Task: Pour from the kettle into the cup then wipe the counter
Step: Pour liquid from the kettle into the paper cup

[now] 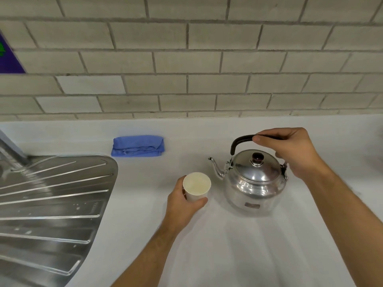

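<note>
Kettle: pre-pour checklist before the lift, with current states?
1. Right hand closed on the kettle handle: ok.
2. Kettle upright on the counter, lid seated: ok.
3. Spout pointing toward the cup: ok.
4. Left hand steadying the upright cup: ok.
5. Kettle's water level: cannot tell.
6. Blue cloth folded near the wall, ready for wiping: ok.

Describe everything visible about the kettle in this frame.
The kettle is a round, shiny metal one, silver in look, standing upright on the white counter. Its domed lid is on, topped by a dark knob. A thin curved spout points left toward the paper cup held by the left hand. A black arched handle stands raised above the lid, and the right hand grips its top. A small label sits low on the body.
</note>
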Tool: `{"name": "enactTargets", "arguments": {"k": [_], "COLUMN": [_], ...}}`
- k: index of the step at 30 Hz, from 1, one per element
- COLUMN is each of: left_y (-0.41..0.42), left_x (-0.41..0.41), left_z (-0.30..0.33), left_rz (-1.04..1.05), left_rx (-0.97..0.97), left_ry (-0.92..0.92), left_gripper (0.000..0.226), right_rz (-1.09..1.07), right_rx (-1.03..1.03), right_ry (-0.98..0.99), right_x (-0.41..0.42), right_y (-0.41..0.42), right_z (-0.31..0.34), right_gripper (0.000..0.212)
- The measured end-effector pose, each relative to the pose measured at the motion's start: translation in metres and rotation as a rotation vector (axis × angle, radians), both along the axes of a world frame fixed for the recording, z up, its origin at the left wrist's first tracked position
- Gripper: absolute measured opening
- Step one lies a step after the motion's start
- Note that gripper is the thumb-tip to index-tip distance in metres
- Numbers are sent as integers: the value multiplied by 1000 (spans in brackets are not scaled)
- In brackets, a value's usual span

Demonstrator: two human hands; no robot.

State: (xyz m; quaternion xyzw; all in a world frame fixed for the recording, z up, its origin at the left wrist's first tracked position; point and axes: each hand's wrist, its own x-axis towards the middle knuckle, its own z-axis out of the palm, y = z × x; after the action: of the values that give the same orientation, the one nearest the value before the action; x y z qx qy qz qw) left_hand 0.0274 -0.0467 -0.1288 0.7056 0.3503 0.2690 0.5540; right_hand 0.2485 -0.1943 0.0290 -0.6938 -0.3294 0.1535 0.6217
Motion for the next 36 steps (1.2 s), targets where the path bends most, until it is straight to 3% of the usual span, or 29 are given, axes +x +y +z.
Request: {"name": "enactTargets", "arguments": {"k": [13,36], "left_y": [2,3], "left_x": [-5,-7], "left_z": [-3,-3], "left_rz": [-46,-61], "left_rx": [16,10], "left_ry": [4,2], "left_gripper": [70,71], "right_rz": [251,212], "right_rx": [-206,-378], "right_ry": [-188,-365], "right_x": [-20,-36], "right_y": [-5,-4], "right_z": [25,51], "right_gripper": [20,18]}}
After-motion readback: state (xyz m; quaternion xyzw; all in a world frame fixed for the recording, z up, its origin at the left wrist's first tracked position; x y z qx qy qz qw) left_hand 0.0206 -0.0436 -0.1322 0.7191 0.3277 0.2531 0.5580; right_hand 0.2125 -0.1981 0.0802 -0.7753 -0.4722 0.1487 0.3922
